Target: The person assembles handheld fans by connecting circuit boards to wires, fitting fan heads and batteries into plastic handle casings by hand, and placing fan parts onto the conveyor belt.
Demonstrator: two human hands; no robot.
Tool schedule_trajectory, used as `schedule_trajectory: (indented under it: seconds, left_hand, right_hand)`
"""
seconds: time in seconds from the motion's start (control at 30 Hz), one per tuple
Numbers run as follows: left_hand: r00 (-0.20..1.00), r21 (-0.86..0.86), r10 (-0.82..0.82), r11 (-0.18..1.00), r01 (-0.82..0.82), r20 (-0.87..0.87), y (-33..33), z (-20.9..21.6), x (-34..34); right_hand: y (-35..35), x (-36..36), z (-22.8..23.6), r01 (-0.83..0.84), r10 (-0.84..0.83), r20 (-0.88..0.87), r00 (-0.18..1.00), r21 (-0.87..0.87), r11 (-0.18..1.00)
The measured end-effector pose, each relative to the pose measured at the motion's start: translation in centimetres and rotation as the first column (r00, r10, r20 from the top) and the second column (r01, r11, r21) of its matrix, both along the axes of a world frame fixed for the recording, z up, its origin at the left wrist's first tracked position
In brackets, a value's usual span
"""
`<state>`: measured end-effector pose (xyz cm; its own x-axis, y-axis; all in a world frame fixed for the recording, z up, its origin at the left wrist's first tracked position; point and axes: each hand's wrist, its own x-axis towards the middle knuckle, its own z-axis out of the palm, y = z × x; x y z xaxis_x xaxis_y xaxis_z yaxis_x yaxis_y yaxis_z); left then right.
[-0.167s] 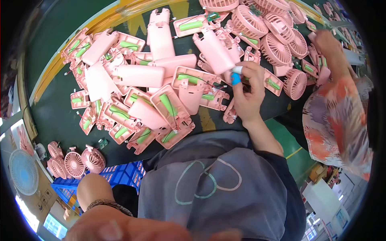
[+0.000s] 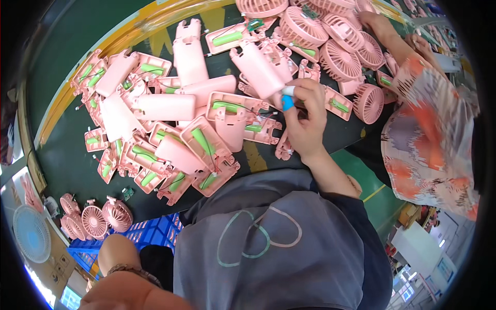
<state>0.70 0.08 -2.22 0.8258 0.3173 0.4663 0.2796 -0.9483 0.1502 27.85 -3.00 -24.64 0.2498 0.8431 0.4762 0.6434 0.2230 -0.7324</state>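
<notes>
My right hand [image 2: 308,116] is closed at the near end of a pink plastic fan-handle casing [image 2: 257,71], with thumb and forefinger pinched there. Blue tape [image 2: 288,103] wraps the thumb, and a white wrap [image 2: 287,91] covers a fingertip. The casing lies tilted on other pink parts. My left hand [image 2: 137,293], beyond a bracelet at the wrist, is raised close to the camera at the lower edge; its fingers are out of view. Left of the right hand spreads a heap of pink handle shells [image 2: 164,107], several holding green battery cells [image 2: 202,140] with thin wires.
Pink round fan heads [image 2: 340,60] are piled at the back right, others [image 2: 94,221] at the table's left end. A blue crate [image 2: 155,230] stands below the dark green tabletop [image 2: 57,160]. Another person's patterned sleeve [image 2: 423,98] and hand [image 2: 380,26] reach in at right.
My left hand has dropped mostly out of the lower edge. The whole scene has shifted slightly left. My right hand keeps its pinch, while the other person's hand has moved farther back.
</notes>
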Motion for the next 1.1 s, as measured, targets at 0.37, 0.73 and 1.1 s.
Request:
schedule_trajectory:
  seconds: [0.37, 0.73, 1.1]
  left_hand:
    - [0.832, -0.414, 0.534, 0.798, -0.438, 0.151, 0.1, -0.3, -5.6]
    - [0.757, -0.545, 0.645, 0.674, -0.499, 0.104, 1.0, -10.4, -9.6]
    - [0.734, -0.578, 0.624, 0.714, -0.394, 0.270, 1.1, -11.7, -10.5]
  right_hand:
    - [0.6, -1.8, 0.8, 0.041, -0.042, -0.048, 0.998, -0.022, 0.999]
    - [9.8, -0.3, 7.4, 0.179, 0.108, 0.576, 0.810, -0.419, 0.890]
    - [14.3, -0.9, 4.6, 0.037, 0.266, 0.502, 0.823, -0.515, 0.857]
